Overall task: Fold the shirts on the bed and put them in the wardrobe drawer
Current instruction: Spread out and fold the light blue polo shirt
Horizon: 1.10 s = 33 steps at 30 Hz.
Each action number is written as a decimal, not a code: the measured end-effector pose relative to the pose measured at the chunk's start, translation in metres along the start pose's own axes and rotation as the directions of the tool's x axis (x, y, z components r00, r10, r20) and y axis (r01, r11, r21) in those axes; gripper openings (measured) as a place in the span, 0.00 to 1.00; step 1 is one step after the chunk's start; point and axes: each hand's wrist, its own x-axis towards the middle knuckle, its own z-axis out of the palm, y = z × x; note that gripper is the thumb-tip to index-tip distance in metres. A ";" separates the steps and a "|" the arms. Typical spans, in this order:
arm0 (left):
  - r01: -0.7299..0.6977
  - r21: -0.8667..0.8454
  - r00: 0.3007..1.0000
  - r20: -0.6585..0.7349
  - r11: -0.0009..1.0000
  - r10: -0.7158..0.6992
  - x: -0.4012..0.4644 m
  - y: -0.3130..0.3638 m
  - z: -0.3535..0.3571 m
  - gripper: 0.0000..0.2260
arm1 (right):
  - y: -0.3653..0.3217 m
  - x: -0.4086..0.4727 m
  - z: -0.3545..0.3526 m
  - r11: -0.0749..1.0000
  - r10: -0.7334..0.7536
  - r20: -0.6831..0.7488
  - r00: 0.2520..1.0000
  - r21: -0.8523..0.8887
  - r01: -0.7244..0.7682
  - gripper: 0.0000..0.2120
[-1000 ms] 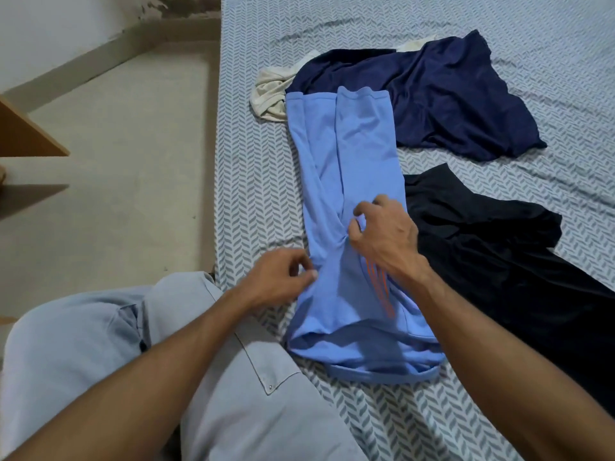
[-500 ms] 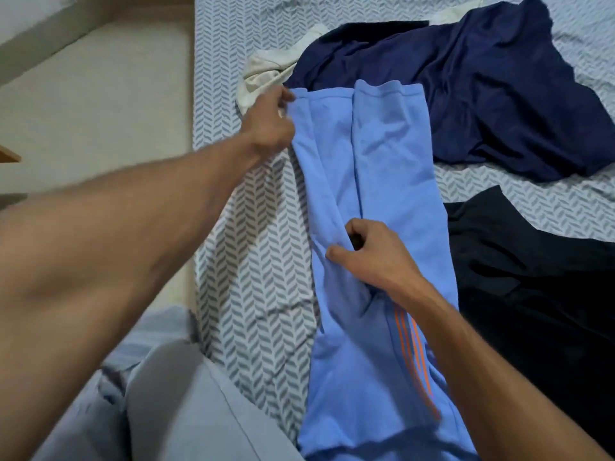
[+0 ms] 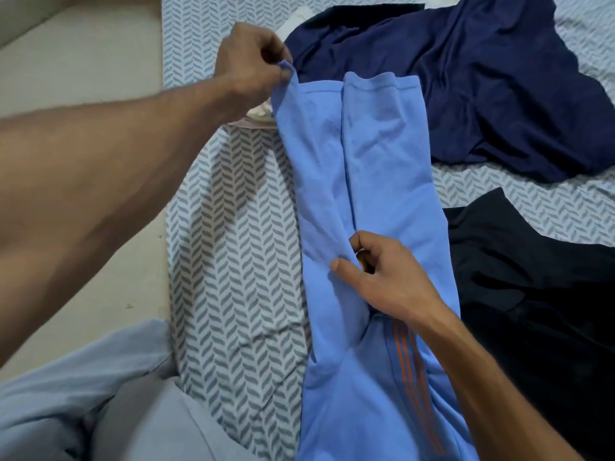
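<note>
A light blue shirt with orange stripes lies lengthwise on the bed, its sides folded in toward the middle. My left hand pinches the shirt's far left corner and lifts it a little. My right hand pinches the folded edge near the shirt's middle. A navy shirt lies spread at the far right. A black shirt lies on the right, beside the blue one. A cream garment peeks out under the blue shirt's far left corner.
The bed has a grey and white herringbone sheet. A bare beige floor runs along its left edge. My knee in light grey trousers is at the bottom left, against the bed.
My left hand went from the shirt's near left edge to its far left corner and now lifts that corner. My right hand stayed at the middle fold. The view moved closer.
</note>
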 end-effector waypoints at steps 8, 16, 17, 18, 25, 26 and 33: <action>-0.080 -0.065 0.994 0.068 0.995 0.085 0.016 0.043 0.044 0.05 | 0.014 -0.015 -0.009 0.970 0.131 -0.146 0.981 -0.184 -0.157 0.12; -0.157 0.150 0.978 0.160 0.976 0.133 0.017 0.019 0.092 0.12 | 0.034 -0.014 -0.001 0.969 0.225 -0.034 0.974 0.114 -0.220 0.11; -0.166 0.153 0.975 0.170 0.974 0.140 0.016 0.020 0.091 0.14 | 0.036 -0.013 -0.002 0.965 0.233 -0.030 0.972 0.133 -0.227 0.11; -0.163 0.143 0.973 0.189 0.976 0.134 0.013 0.024 0.087 0.16 | 0.037 -0.013 -0.004 0.963 0.236 -0.022 0.972 0.141 -0.230 0.10; -0.194 0.047 0.966 0.184 0.980 0.183 -0.073 0.022 0.050 0.33 | 0.044 -0.006 -0.002 0.974 0.191 -0.007 0.982 0.126 -0.189 0.12; -0.214 0.077 0.966 0.163 0.974 0.199 -0.105 0.026 0.044 0.30 | 0.042 -0.010 -0.004 0.977 0.178 -0.015 0.984 0.124 -0.175 0.12; 0.086 0.192 0.926 0.346 0.978 -0.149 -0.279 0.035 0.024 0.30 | 0.038 -0.028 -0.015 0.969 0.208 -0.150 0.967 0.165 -0.183 0.11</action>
